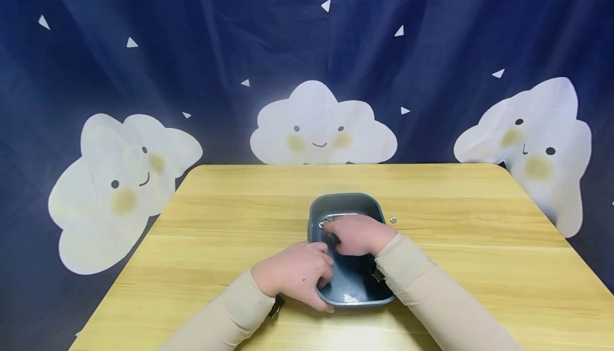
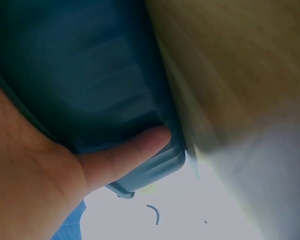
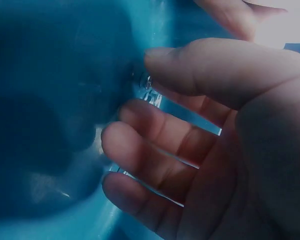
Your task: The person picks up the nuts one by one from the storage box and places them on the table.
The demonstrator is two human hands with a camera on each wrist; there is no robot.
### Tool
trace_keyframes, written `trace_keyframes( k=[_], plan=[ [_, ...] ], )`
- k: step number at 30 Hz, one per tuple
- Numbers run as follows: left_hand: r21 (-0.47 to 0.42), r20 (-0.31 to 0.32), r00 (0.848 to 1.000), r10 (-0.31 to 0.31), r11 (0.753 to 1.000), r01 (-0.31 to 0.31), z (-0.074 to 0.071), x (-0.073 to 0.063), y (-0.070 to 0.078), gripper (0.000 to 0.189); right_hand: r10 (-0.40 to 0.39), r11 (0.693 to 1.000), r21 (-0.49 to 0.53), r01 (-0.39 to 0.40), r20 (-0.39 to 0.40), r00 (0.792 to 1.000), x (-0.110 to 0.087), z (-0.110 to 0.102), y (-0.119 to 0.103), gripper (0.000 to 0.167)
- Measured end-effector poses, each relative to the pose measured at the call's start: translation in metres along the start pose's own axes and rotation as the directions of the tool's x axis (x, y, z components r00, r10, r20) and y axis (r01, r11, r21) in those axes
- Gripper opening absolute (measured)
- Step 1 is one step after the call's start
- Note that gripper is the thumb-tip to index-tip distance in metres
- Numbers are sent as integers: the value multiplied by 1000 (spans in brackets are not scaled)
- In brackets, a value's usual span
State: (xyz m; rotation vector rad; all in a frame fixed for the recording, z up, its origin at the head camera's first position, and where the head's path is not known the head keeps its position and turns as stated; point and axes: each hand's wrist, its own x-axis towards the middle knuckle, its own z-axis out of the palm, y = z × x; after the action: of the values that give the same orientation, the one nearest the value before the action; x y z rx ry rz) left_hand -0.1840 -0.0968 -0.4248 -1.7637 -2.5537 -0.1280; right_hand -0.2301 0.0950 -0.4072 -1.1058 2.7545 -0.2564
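A dark blue-grey plastic bin (image 1: 352,302) stands on the wooden table. My left hand (image 1: 299,274) grips its left wall near the front corner, fingers curled over the rim. In the left wrist view the thumb (image 2: 127,155) lies along the bin's outside. Inside the bin is my right hand (image 1: 357,234), its fingers partly curled and pointing down. Small shiny metal rings (image 1: 326,219) lie just beyond its fingertips. In the right wrist view one small metal piece (image 3: 146,81) shows beside the thumb tip; whether it is pinched cannot be told, as the index fingertip is hidden.
Another small round metal piece (image 1: 393,220) lies on the table just right of the bin. Wooden tabletop (image 1: 230,207) spreads around the bin. Behind the table hangs a dark blue curtain (image 1: 288,31) with white smiling clouds.
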Motion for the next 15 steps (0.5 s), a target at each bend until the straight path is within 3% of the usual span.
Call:
trace_keyframes(
  k=[6, 15],
  plan=[
    [11, -7, 1000, 2, 1000, -2, -1, 1, 1, 50, -11, 1000, 13, 11, 1, 1000, -1, 0, 0, 18],
    [13, -7, 1000, 1, 1000, -1, 1, 1, 0, 51, 40, 999, 20, -41, 32, 999, 0, 5, 1, 15]
  ],
)
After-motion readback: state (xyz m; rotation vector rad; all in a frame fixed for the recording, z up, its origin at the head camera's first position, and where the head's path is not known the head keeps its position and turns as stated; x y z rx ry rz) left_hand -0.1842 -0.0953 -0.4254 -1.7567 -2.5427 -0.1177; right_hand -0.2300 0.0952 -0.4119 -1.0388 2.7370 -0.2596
